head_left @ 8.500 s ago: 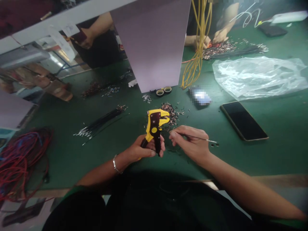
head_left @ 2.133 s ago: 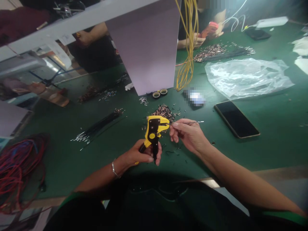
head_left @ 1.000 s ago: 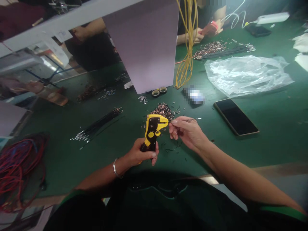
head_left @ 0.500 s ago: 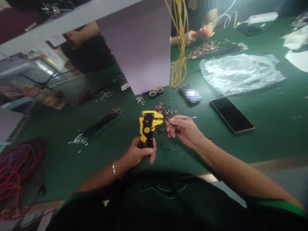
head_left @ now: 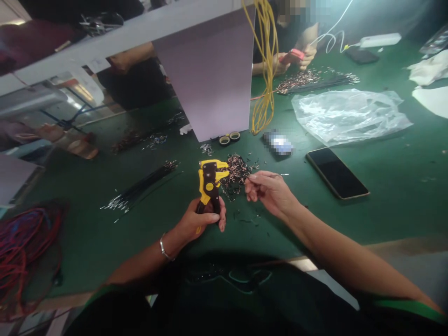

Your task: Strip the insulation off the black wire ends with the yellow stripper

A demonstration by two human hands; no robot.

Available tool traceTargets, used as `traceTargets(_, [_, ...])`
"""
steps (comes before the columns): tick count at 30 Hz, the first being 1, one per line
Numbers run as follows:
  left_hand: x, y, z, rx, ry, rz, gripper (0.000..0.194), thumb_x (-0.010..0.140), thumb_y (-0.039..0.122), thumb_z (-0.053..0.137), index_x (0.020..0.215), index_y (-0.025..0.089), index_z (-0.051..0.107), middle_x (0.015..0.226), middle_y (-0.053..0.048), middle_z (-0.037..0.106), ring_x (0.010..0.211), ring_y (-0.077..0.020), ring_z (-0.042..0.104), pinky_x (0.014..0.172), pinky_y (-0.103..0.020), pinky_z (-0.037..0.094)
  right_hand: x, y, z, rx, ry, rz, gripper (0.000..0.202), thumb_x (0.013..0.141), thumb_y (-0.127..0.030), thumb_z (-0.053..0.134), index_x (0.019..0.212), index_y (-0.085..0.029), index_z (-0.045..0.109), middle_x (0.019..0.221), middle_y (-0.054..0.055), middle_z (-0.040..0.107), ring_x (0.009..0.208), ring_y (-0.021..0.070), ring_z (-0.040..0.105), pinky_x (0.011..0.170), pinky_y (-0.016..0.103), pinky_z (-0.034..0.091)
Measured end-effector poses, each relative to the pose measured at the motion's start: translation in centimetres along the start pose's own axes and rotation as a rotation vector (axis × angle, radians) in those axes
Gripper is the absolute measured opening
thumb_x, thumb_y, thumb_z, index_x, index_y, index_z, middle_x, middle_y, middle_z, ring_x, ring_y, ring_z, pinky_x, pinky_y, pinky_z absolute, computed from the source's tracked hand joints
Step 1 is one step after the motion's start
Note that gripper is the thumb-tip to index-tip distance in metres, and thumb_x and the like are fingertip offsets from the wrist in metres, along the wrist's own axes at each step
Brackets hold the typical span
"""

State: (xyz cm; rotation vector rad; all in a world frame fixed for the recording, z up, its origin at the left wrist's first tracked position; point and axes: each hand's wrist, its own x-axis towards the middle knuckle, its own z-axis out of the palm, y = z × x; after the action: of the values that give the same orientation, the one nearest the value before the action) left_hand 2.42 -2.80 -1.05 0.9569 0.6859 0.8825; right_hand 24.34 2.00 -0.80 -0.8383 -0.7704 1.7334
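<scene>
Slippage is possible: should the right grip (head_left: 271, 190) loosen its fingertip pinch, the thin wire (head_left: 284, 174) could drop among the clippings (head_left: 237, 169). The wire crosses that pinch, silvery end projecting rightward, apart from the yellow stripper (head_left: 209, 179), whose handles the left grip (head_left: 201, 218) encloses.

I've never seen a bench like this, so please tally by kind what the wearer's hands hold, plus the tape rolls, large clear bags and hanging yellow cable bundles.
Yellow-and-black tool, left hand: 1
Thin wire, right hand: 1
Tape rolls: 2
Clear bag: 1
Yellow cable bundle: 1
Total: 6
</scene>
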Motion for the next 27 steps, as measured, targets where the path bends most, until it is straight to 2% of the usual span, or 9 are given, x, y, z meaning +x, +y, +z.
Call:
traceTargets(5, [0.6, 1.2, -0.5, 0.046, 0.052, 0.078, 0.034, 0.070, 0.016, 0.075, 0.101, 0.012, 0.063, 0.087, -0.006, 0.068, 0.067, -0.0179, 0.065, 0.064, -0.036, 0.056, -0.3, 0.0, 0.1, -0.043, -0.023, 0.008, 0.016, 0.071, -0.025, 0.076, 0.058, -0.017, 0.070, 0.054, 0.002, 0.069, 0.038, 0.0107, 0.055, 0.043, 0.027, 0.049])
traceTargets(8, [0.9, 1.7, -0.8, 0.089, 0.131, 0.133, 0.037, 0.069, 0.016, 0.078, 0.102, 0.013, 0.063, 0.091, -0.006, 0.068, 0.071, -0.0172, 0.065, 0.068, -0.035, 0.056, -0.7, 0.5, 0.4, -0.114, -0.095, 0.048, 0.016, 0.069, -0.025, 0.077, 0.057, -0.016, 0.071, 0.051, 0.003, 0.068, 0.036, 0.0114, 0.056, 0.038, 0.025, 0.045])
traceTargets(11, [1.0, 1.6, -0.9, 0.119, 0.169, 0.121, 0.039, 0.068, 0.017, 0.082, 0.102, 0.014, 0.062, 0.089, -0.004, 0.067, 0.071, -0.0165, 0.066, 0.069, -0.034, 0.056, -1.0, 1.0, 0.7, -0.160, -0.169, 0.087, 0.016, 0.067, -0.027, 0.080, 0.059, -0.015, 0.073, 0.049, 0.002, 0.067, 0.035, 0.0121, 0.056, 0.036, 0.024, 0.045])
traceTargets(18, [0.7, 0.8, -0.6, 0.213, 0.109, 0.089, 0.030, 0.079, 0.025, 0.077, 0.101, 0.012, 0.061, 0.082, -0.003, 0.064, 0.067, -0.0144, 0.064, 0.069, -0.031, 0.055, -1.4, 1.8, 1.0, -0.223, -0.241, 0.124, 0.017, 0.068, -0.029, 0.081, 0.062, -0.015, 0.074, 0.051, 0.003, 0.069, 0.035, 0.0105, 0.056, 0.036, 0.022, 0.045])
traceTargets(27, [0.6, 0.3, -0.8, 0.267, 0.048, 0.064, 0.029, 0.078, 0.027, 0.077, 0.098, 0.014, 0.062, 0.082, -0.003, 0.061, 0.066, -0.0138, 0.062, 0.066, -0.031, 0.054, -1.4, 2.1, 1.2, -0.216, -0.231, 0.145, 0.016, 0.067, -0.029, 0.082, 0.061, -0.016, 0.075, 0.051, 0.002, 0.069, 0.035, 0.0112, 0.056, 0.036, 0.023, 0.045])
